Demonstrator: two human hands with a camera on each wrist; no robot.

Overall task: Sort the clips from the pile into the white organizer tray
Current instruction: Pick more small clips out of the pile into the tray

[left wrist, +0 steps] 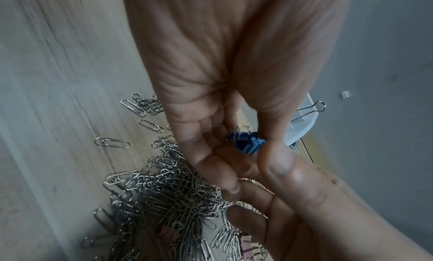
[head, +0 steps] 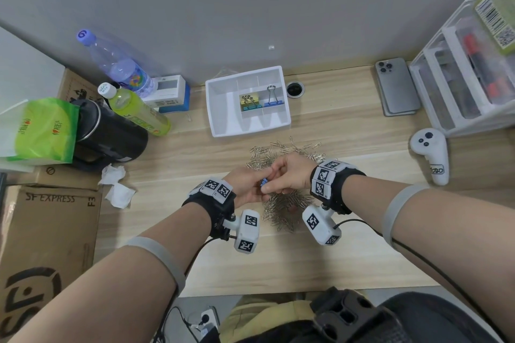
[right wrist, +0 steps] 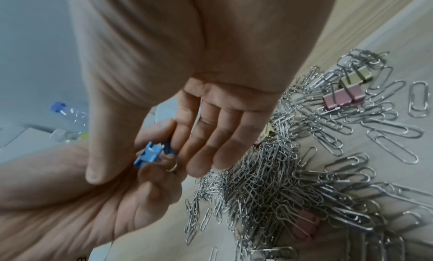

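Note:
Both hands meet just above the pile of silver paper clips (head: 281, 213). Between them is a small blue binder clip (head: 263, 183) (left wrist: 247, 142) (right wrist: 149, 154). My left hand (head: 248, 189) curls its fingers (right wrist: 152, 174) and thumb round it. My right hand (head: 288, 175) pinches it from the other side, thumb (right wrist: 98, 163) against it. Pink (right wrist: 344, 98) and gold (right wrist: 356, 77) binder clips lie among the paper clips. Behind the pile stands the white organizer tray (head: 220, 111); its middle compartments hold gold and blue binder clips (head: 250, 103) and one upright blue clip (head: 273, 97).
Left of the tray are two bottles (head: 133, 108), a black jug (head: 111, 133), a green packet and crumpled tissues (head: 117, 186). A phone (head: 397, 86), a clear drawer unit (head: 462, 78) and a white controller (head: 430, 156) sit at the right. A cardboard box (head: 47, 245) flanks the desk's left.

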